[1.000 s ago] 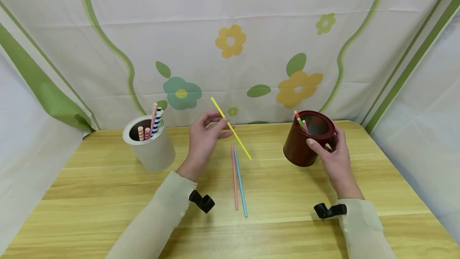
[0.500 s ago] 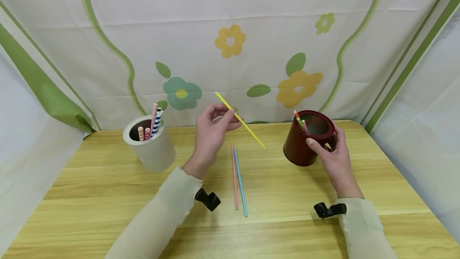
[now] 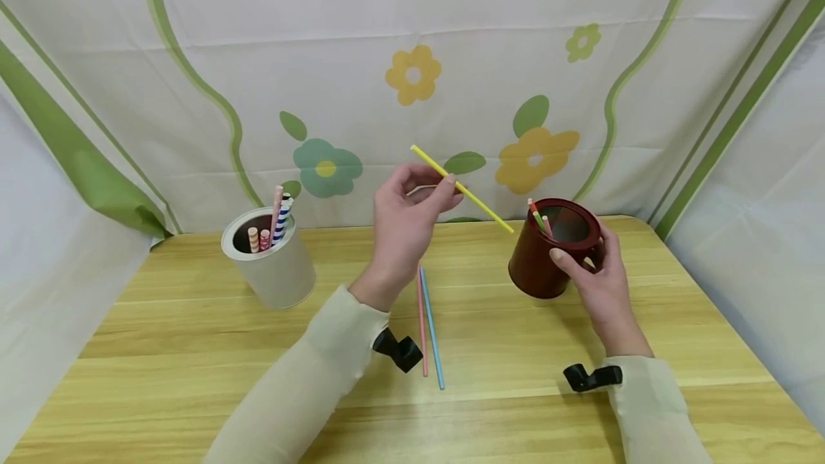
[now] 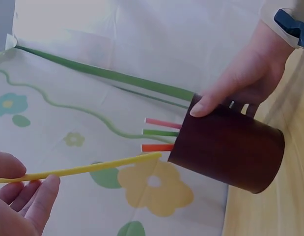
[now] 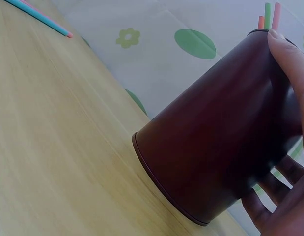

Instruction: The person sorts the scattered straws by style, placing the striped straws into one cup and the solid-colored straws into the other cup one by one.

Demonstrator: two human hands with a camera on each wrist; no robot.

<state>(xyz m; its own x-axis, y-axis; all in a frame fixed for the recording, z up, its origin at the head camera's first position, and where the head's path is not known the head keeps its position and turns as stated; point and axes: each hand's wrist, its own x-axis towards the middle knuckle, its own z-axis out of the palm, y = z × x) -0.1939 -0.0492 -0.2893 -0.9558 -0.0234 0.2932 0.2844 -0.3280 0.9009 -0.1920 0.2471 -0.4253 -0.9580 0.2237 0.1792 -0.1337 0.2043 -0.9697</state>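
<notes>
A plain yellow straw (image 3: 485,207) is pinched between the thumb and fingers of my left hand (image 3: 407,224), slanting down to the right above the table. Its lower end points toward a dark red can (image 3: 536,267) and, in the left wrist view, lies close to the can's rim. My right hand (image 3: 604,291) grips the can's right side, thumb at the rim and fingers wrapped behind. Inside lean an orange straw (image 4: 156,147), a green straw (image 4: 160,132) and a pink straw (image 4: 163,123). The right wrist view shows the can's base at the table.
A pink straw (image 3: 422,335) and a blue straw (image 3: 433,339) lie side by side on the wooden table (image 3: 515,407). At left stands a white can (image 3: 277,278) holding several patterned straws (image 3: 280,224). Behind the table hangs a flowered curtain (image 3: 361,106).
My left hand has moved right and upward with the yellow straw, whose lower end is now near the dark red can. The right hand and can have stayed put.
</notes>
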